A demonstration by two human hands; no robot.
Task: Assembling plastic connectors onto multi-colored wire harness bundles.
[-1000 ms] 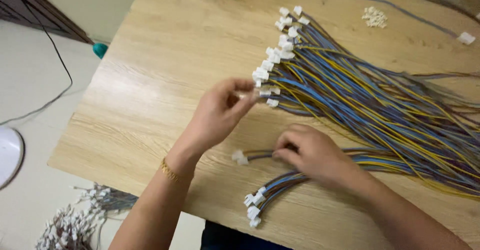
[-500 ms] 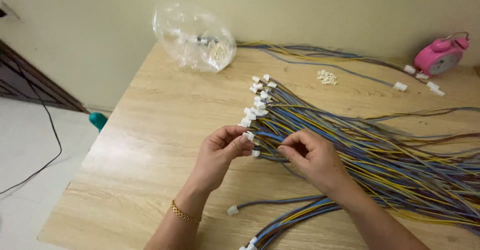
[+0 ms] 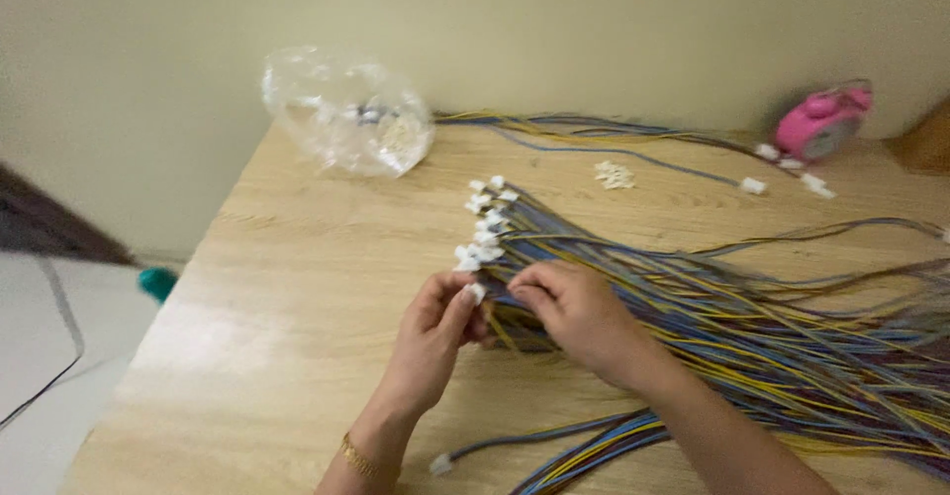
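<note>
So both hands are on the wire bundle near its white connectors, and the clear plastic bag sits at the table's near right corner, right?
Not quite. The head view shows both hands, left hand and right hand, on the wire bundle near its white connectors, but the clear plastic bag sits at the table's far left corner, by the wall.

Table layout, head view

On the table [image 3: 257, 356], the wire bundle [image 3: 752, 327] runs right of my hands; behind it lie a plastic bag [image 3: 346, 114], loose connectors [image 3: 616, 174] and, apparently, a clock [image 3: 821, 124] far right.
</note>
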